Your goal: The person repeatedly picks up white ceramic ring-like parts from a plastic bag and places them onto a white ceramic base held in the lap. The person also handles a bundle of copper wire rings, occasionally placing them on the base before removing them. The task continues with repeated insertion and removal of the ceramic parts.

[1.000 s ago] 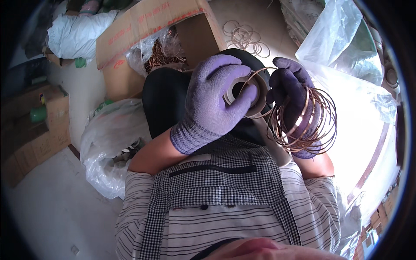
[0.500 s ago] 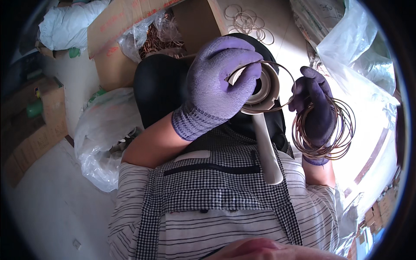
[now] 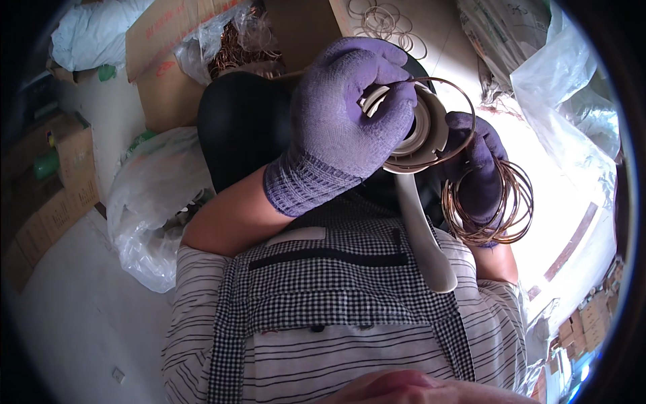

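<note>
My left hand (image 3: pixel 350 118), in a purple knitted glove, pinches a thin copper-coloured metal ring (image 3: pixel 474 121) at its upper left, between thumb and fingers. The ring lies partly around a round, off-white plastic part (image 3: pixel 436 135) over my lap. From under that part, a long pale handle (image 3: pixel 429 252) points toward my chest. My right hand (image 3: pixel 478 161), in a dark purple glove, has curled fingers close to the ring's right side. Several similar metal rings (image 3: pixel 515 225) hang looped around it. Whether the left hand also grips the round part is hidden.
An open cardboard box (image 3: pixel 158 101) with plastic bags and many copper-coloured rings stands ahead on the left. Loose rings (image 3: pixel 380 23) lie on the floor beyond my knees. A clear plastic bag (image 3: pixel 138 215) sits at left, and plastic sheeting (image 3: pixel 565 94) at right.
The single ring and the round part have shifted slightly right. My right hand, with its looped rings, has moved a little left, closer to the round part.
</note>
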Demonstrator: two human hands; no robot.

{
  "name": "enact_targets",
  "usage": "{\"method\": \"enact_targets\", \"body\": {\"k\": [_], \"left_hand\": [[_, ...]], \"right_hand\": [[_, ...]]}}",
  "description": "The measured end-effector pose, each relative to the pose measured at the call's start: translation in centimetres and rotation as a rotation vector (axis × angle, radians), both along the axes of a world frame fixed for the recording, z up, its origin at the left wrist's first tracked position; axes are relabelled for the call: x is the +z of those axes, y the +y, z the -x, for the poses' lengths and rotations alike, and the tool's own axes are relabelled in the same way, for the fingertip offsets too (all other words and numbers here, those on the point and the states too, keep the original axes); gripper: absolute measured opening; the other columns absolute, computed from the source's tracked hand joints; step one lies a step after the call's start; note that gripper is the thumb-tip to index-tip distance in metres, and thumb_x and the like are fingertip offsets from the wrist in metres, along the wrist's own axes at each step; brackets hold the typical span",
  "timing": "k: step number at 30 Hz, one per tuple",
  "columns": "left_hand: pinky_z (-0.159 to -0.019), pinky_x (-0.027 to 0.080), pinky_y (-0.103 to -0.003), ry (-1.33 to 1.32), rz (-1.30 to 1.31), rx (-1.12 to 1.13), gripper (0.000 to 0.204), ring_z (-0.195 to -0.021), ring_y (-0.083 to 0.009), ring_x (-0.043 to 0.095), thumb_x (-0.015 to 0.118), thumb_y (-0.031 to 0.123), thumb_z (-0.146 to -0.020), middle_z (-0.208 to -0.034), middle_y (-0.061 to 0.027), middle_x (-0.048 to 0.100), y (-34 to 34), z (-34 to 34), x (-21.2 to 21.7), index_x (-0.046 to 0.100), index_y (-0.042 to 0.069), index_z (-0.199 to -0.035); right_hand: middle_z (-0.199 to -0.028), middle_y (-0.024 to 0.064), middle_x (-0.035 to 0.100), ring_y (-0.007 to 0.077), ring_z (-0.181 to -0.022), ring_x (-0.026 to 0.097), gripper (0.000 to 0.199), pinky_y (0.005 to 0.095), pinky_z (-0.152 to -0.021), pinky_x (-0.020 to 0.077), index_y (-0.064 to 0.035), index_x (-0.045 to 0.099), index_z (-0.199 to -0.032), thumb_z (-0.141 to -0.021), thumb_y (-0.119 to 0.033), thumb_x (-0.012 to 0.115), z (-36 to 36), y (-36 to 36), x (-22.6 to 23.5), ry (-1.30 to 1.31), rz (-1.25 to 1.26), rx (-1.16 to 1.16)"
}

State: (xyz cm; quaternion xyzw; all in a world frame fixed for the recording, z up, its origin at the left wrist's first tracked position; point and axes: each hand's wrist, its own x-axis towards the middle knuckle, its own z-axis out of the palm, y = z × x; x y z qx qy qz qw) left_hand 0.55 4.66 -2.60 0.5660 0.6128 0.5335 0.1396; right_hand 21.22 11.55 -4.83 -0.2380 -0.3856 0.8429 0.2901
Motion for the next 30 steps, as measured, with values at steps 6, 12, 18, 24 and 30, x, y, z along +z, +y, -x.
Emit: {"method": "enact_targets", "body": {"k": [6,12,18,24,30], "left_hand": [[-0.077,0.061,-0.032,-0.119,-0.148,0.059,0.014,-0.091,-0.0223,0.072,0.077,0.003,-0.08,-0.104,-0.0125,0.069,0.6,-0.5,-1.0,0.066,0.002,-0.088],[-0.076,0.062,-0.031,-0.21,-0.172,0.065,0.015,-0.089,-0.0214,0.073,0.077,0.001,-0.081,-0.103,-0.0127,0.068,0.8,-0.5,-1.4,0.065,0.001,-0.09],[-0.076,0.062,-0.031,-0.333,-0.134,0.102,0.016,-0.089,-0.0207,0.073,0.076,0.0,-0.081,-0.103,-0.0129,0.068,0.7,-0.9,-0.2,0.064,0.0,-0.091],[-0.077,0.062,-0.031,-0.287,-0.148,0.058,0.015,-0.089,-0.0204,0.073,0.076,0.001,-0.081,-0.104,-0.013,0.068,0.6,-0.5,-0.9,0.065,0.001,-0.09],[-0.077,0.062,-0.03,-0.11,-0.057,0.019,0.009,-0.089,-0.019,0.072,0.077,0.005,-0.08,-0.096,-0.011,0.07,0.9,0.1,0.0,0.068,0.002,-0.084]], "right_hand": [[-0.091,0.0067,0.067,0.012,-0.08,0.059,0.043,0.0256,-0.071,0.0464,0.0011,0.063,-0.122,-0.101,-0.036,0.059,-0.4,-0.2,-0.7,-0.044,-0.054,-0.044],[-0.08,0.0012,0.063,0.0062,-0.067,0.05,0.048,0.0212,-0.059,0.0374,0.0007,0.065,-0.118,-0.1,-0.043,0.062,-0.9,-0.6,-0.6,-0.139,-0.136,-0.034],[-0.093,0.0053,0.067,0.0106,-0.084,0.062,0.048,0.0242,-0.072,0.0496,0.0031,0.066,-0.113,-0.095,-0.042,0.072,-0.3,-0.3,0.7,-0.131,-0.204,0.009],[-0.096,0.0072,0.067,0.0142,-0.093,0.065,0.044,0.027,-0.082,0.0542,0.0042,0.065,-0.11,-0.095,-0.037,0.072,-0.1,-0.2,2.3,-0.285,-0.161,0.046],[-0.091,0.0033,0.06,0.0136,-0.083,0.06,0.056,0.0269,-0.075,0.0499,0.0006,0.063,-0.117,-0.1,-0.052,0.057,-0.4,0.4,0.4,-0.211,-0.148,-0.022]]}}
